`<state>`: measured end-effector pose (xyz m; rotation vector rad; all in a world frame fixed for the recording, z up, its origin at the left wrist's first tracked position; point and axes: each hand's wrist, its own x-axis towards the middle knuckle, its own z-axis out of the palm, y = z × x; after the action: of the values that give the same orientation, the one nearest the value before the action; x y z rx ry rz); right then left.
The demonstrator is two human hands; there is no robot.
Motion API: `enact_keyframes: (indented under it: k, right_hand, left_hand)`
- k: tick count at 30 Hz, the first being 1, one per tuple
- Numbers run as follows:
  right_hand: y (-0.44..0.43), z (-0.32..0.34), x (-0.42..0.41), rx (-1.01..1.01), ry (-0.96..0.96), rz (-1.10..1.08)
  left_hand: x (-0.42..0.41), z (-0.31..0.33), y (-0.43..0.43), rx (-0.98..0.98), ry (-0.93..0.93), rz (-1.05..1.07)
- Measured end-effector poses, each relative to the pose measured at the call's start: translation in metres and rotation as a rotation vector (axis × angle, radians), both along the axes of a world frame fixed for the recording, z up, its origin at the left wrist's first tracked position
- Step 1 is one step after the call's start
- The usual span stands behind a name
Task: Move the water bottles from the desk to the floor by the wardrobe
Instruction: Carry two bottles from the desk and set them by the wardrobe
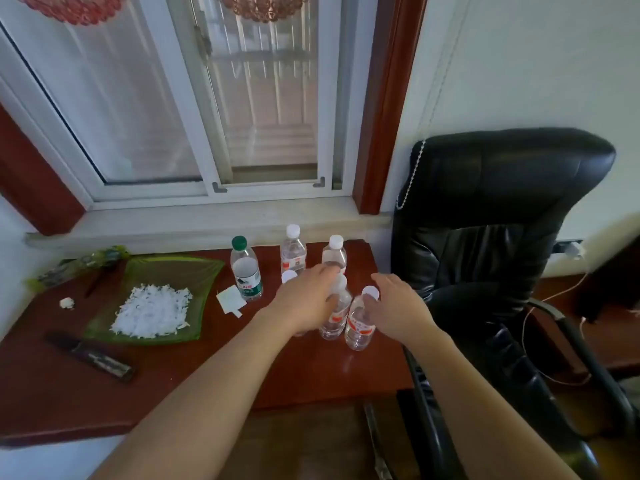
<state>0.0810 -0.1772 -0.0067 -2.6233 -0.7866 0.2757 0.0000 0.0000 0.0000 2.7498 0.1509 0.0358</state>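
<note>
Bottle labels (pixel 248 285) too blurred; no text readable

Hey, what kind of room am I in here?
Probably a home office or bedroom study: a wooden desk under a sliding window, with a black leather office chair beside it.

Red-brown desk (pixel 194 372), green tray (pixel 194 271), white-capped bottles (pixel 360 320), black chair (pixel 491 209).

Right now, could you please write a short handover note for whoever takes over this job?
Left hand: reaching over the clear white-capped bottles, fingers at one's neck; grip unclear.
Right hand: fingers at the cap of the nearest white-capped bottle; not lifted.
All bottles, including the green-capped clear bottle, stand on the red-brown wooden desk.
Done: nothing moved.
Left: carry every bottle to the floor by the wardrobe, which is out of view.
</note>
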Motion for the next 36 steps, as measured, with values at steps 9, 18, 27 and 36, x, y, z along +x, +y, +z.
enact_keyframes:
  k: [9, 18, 27, 36]
  right_hand:
    - [0.012, -0.017, 0.022, -0.097, 0.060, 0.029]
    - [0.018, -0.028, 0.026, -0.076, 0.020, 0.044]
    - [0.006, -0.007, 0.015, 0.057, -0.033, -0.039]
    - [-0.026, 0.027, -0.015, 0.150, -0.059, -0.097]
  left_hand:
    - [0.044, -0.026, 0.009, 0.034, 0.119, -0.035]
    - [0.047, -0.031, 0.009, -0.049, 0.092, 0.001]
    - [0.020, -0.021, 0.006, -0.134, 0.092, 0.026]
    - [-0.025, 0.023, -0.005, -0.261, -0.064, 0.054]
